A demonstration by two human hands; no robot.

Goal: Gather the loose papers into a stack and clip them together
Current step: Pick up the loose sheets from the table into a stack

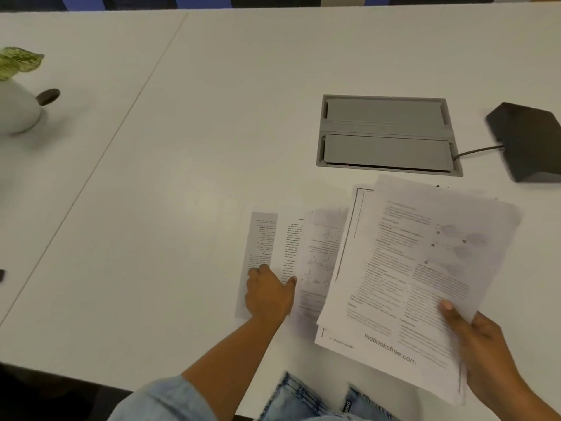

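Several printed sheets lie fanned out on the white table (212,117). My right hand (482,344) grips a bunch of papers (419,268) at their lower right edge, thumb on top, and holds them tilted above the table's front edge. To their left, a loose sheet with diagrams (318,262) and two text pages (261,238) overlap flat on the table. My left hand (268,294) presses down on those text pages with its fingers spread. A small dark thing (438,186) peeks out behind the held papers; I cannot tell what it is.
A grey cable hatch (385,135) is set into the table behind the papers. A black device (528,141) with a cable sits at the far right. At the far left stand a white plant pot (18,110) and a small dark disc (48,96).
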